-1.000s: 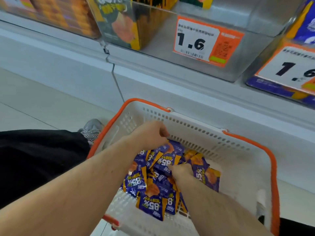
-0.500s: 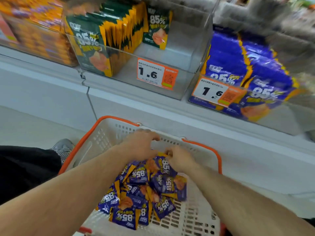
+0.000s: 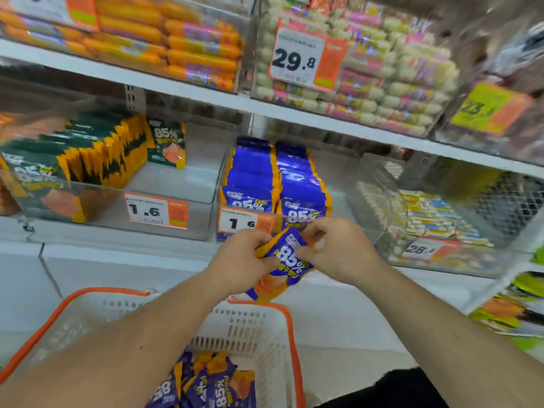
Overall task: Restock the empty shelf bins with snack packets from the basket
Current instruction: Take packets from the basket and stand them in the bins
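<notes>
Both my forearms reach forward and up from the bottom corners, meeting in front of the shelf edge. My left hand (image 3: 241, 260) is curled, its fingers wrapped round the left side of a small bunch of purple snack packets (image 3: 284, 265), thumb pressed on the printed face. My right hand (image 3: 338, 248) comes in from the other side with its fingers bent, pinching the top right of the same bunch (how many packets are in it I cannot tell, the motion blurs them). The bunch hangs tilted between my two hands, its orange lower end pointing down toward the basket (image 3: 290, 334).

The bunch sits just in front of the clear purple-packet bin (image 3: 338, 184), below its front lip, near its price tag (image 3: 240, 222). That bin holds two upright rows of matching purple packs on its left side. More purple packets (image 3: 206, 384) lie in the white, orange-rimmed basket below my arms. To the left, a bin of green packets (image 3: 73, 160) stands beside it.
</notes>
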Demonstrator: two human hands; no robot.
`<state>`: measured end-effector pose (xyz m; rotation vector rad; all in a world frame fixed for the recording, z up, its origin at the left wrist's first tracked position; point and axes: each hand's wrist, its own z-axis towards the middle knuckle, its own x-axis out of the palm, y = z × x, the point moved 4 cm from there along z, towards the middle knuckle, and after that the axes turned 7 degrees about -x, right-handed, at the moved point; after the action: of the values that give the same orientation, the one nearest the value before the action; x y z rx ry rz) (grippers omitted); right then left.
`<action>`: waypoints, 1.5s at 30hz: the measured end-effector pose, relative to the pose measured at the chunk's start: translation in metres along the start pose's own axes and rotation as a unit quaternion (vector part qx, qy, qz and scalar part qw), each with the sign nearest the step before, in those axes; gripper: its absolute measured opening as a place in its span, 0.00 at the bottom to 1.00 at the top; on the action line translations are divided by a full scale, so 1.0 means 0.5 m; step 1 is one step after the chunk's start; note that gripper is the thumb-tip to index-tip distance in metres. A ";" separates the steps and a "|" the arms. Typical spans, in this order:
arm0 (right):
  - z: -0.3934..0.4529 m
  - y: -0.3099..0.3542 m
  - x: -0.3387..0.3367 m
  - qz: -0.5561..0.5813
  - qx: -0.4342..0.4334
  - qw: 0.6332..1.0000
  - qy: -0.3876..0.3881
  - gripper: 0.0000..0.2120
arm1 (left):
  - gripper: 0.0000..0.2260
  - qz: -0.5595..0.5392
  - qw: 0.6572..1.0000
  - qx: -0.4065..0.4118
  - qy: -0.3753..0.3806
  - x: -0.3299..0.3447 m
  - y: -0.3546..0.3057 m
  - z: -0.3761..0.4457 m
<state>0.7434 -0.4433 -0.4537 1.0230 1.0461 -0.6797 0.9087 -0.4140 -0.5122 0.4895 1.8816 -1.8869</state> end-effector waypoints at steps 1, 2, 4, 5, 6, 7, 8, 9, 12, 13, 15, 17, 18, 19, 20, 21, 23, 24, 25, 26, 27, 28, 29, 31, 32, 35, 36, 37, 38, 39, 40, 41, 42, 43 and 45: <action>-0.004 -0.007 -0.014 0.025 0.006 1.000 0.012 0.12 | 0.06 -0.007 1.000 0.015 -0.010 0.003 -0.026 0.007; -0.008 -0.012 -0.026 0.052 0.006 0.999 0.014 0.10 | 0.03 -0.007 0.999 0.027 -0.018 0.008 -0.052 0.015; -0.011 -0.020 -0.055 0.080 0.006 0.996 -0.023 0.05 | 0.03 0.000 0.998 0.045 -0.035 0.014 -0.108 0.027; -0.012 -0.026 -0.076 0.075 0.013 0.996 -0.056 0.08 | 0.03 0.006 0.997 0.059 -0.046 0.014 -0.134 0.034; -0.012 -0.034 -0.098 0.053 0.018 0.994 -0.094 0.11 | 0.04 0.014 0.996 0.073 -0.057 0.013 -0.158 0.041; -0.014 -0.042 -0.122 0.018 0.020 0.990 -0.137 0.13 | 0.04 0.027 0.994 0.087 -0.065 0.010 -0.178 0.048; -0.016 -0.050 -0.148 -0.020 0.012 0.982 -0.189 0.11 | 0.04 0.041 0.991 0.101 -0.078 0.005 -0.196 0.055; -0.021 -0.055 -0.176 -0.053 -0.008 0.966 -0.253 0.08 | 0.08 0.058 0.987 0.115 -0.092 -0.002 -0.210 0.063; -0.026 -0.074 -0.222 -0.116 -0.089 0.902 -0.405 0.06 | 0.12 0.125 0.976 0.129 -0.126 -0.030 -0.233 0.090; -0.016 -0.082 -0.224 -0.133 -0.101 0.892 -0.419 0.07 | 0.12 0.146 0.973 0.124 -0.128 -0.038 -0.236 0.102; 0.020 -0.095 -0.217 -0.165 -0.106 0.891 -0.410 0.07 | 0.15 0.185 0.968 0.109 -0.126 -0.046 -0.231 0.131; 0.070 -0.105 -0.201 -0.191 -0.097 0.902 -0.376 0.06 | 0.17 0.234 0.961 0.095 -0.117 -0.048 -0.224 0.164; 0.096 -0.109 -0.189 -0.204 -0.082 0.913 -0.344 0.06 | 0.18 0.259 0.956 0.091 -0.108 -0.048 -0.223 0.176; 0.125 -0.112 -0.178 -0.212 -0.060 0.926 -0.305 0.07 | 0.19 0.282 0.950 0.089 -0.099 -0.046 -0.223 0.190; 0.156 -0.118 -0.165 -0.218 -0.036 0.940 -0.260 0.08 | 0.20 0.304 0.945 0.087 -0.090 -0.043 -0.223 0.204; 0.187 -0.127 -0.157 -0.220 -0.010 0.951 -0.219 0.10 | 0.21 0.323 0.939 0.085 -0.080 -0.040 -0.225 0.221; 0.245 -0.143 -0.148 -0.218 0.034 0.961 -0.164 0.13 | 0.24 0.362 0.927 0.075 -0.056 -0.030 -0.227 0.258; 0.276 -0.153 -0.147 -0.218 0.051 0.962 -0.156 0.12 | 0.26 0.381 0.921 0.068 -0.042 -0.026 -0.228 0.279; 0.304 -0.164 -0.143 -0.223 0.065 0.961 -0.152 0.12 | 0.28 0.397 0.915 0.060 -0.026 -0.020 -0.228 0.299; 0.333 -0.179 -0.135 -0.225 0.077 0.961 -0.144 0.11 | 0.31 0.410 0.911 0.049 -0.009 -0.012 -0.227 0.320; 0.361 -0.192 -0.124 -0.227 0.084 0.960 -0.138 0.12 | 0.32 0.418 0.908 0.036 0.008 -0.002 -0.223 0.339; 0.392 -0.207 -0.110 -0.224 0.083 0.962 -0.129 0.12 | 0.34 0.423 0.905 0.019 0.025 0.006 -0.217 0.356; 0.422 -0.222 -0.096 -0.223 0.076 0.965 -0.116 0.12 | 0.35 0.428 0.903 0.000 0.041 0.015 -0.209 0.371; 0.474 -0.252 -0.070 -0.212 0.066 0.971 -0.086 0.13 | 0.38 0.441 0.894 -0.037 0.069 0.027 -0.189 0.390; 0.494 -0.266 -0.059 -0.199 0.066 0.975 -0.070 0.14 | 0.39 0.446 0.890 -0.049 0.079 0.030 -0.180 0.394; 0.542 -0.287 -0.040 -0.199 0.067 0.977 -0.047 0.15 | 0.40 0.450 0.887 -0.064 0.088 0.030 -0.171 0.398; 0.554 -0.291 -0.033 -0.192 0.069 0.978 -0.045 0.15 | 0.40 0.449 0.886 -0.068 0.090 0.030 -0.172 0.398; 0.562 -0.293 -0.028 -0.177 0.072 0.981 -0.046 0.16 | 0.40 0.449 0.886 -0.070 0.090 0.031 -0.173 0.398; 0.570 -0.297 -0.018 -0.162 0.078 0.983 -0.044 0.16 | 0.40 0.449 0.886 -0.072 0.090 0.032 -0.173 0.397; 0.575 -0.298 -0.012 -0.158 0.084 0.983 -0.039 0.17 | 0.40 0.450 0.885 -0.073 0.091 0.032 -0.174 0.398; 0.577 -0.297 -0.007 -0.161 0.087 0.982 -0.035 0.17 | 0.40 0.450 0.885 -0.074 0.092 0.033 -0.173 0.398; 0.577 -0.298 -0.002 -0.166 0.094 0.981 -0.036 0.18 | 0.40 0.449 0.885 -0.075 0.093 0.034 -0.174 0.398; 0.578 -0.299 0.000 -0.171 0.100 0.979 -0.056 0.18 | 0.39 0.449 0.886 -0.076 0.094 0.033 -0.173 0.397; 0.575 -0.294 -0.002 -0.183 0.097 0.975 -0.085 0.17 | 0.39 0.448 0.886 -0.076 0.094 0.032 -0.173 0.397; 0.563 -0.282 -0.002 -0.211 0.066 0.967 -0.130 0.16 | 0.39 0.446 0.887 -0.077 0.094 0.033 -0.173 0.397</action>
<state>0.7271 -0.7577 -0.4618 0.7998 1.0027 -1.2115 0.8592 -0.6140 -0.4442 1.2564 1.4753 -1.0881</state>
